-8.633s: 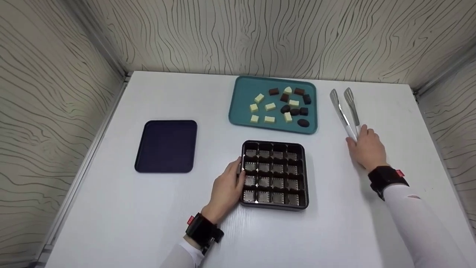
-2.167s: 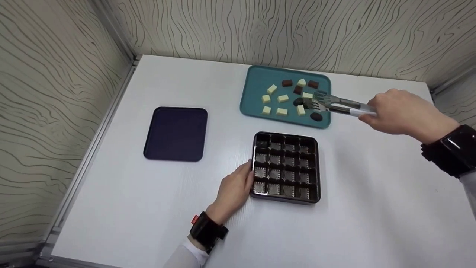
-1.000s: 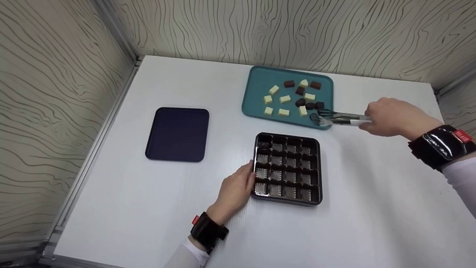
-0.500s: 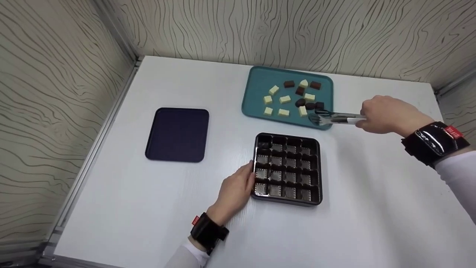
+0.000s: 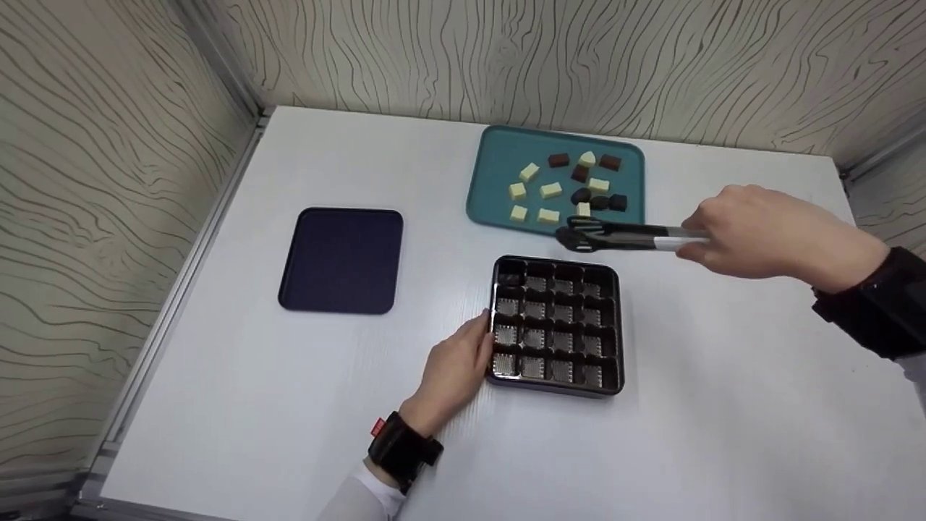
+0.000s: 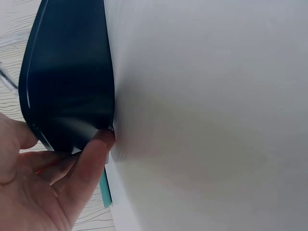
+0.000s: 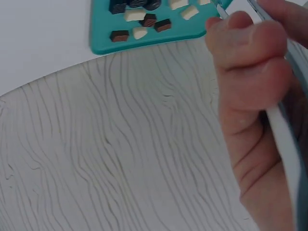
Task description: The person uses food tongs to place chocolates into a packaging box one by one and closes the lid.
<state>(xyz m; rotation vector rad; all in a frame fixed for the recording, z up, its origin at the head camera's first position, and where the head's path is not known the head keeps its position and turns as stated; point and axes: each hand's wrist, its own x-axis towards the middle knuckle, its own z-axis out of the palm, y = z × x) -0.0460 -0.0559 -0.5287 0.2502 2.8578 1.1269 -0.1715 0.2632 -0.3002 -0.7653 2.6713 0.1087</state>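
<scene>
Slipping looks the likeliest trouble: the right hand (image 5: 763, 230) curls round the tongs (image 5: 629, 243), whose arms stand close together, and a dark oval piece (image 5: 570, 240) seems to sit between their tips (dark on dark, so hard to be sure). Such a rounded piece could roll out if the squeeze slackens, or shoot sideways if it tightens, and drop to the table (image 5: 723, 405) below. Beyond the tips lies the teal tray (image 5: 499, 145), with a pale block (image 5: 584, 209) just behind them; a careless sweep could knock it. Nearer than the tips sits the compartment box (image 5: 557, 387), a dark piece (image 5: 510, 278) in its far-left compartment. The left hand (image 5: 452, 365) grasps nothing, its fingers resting against the box's left side; if that bracing eased, a bump from the tongs could make the box skid. Half a second ago the tips were at the tray's near right corner; now they have shifted left, over its near edge towards the box, while the left hand stays put
</scene>
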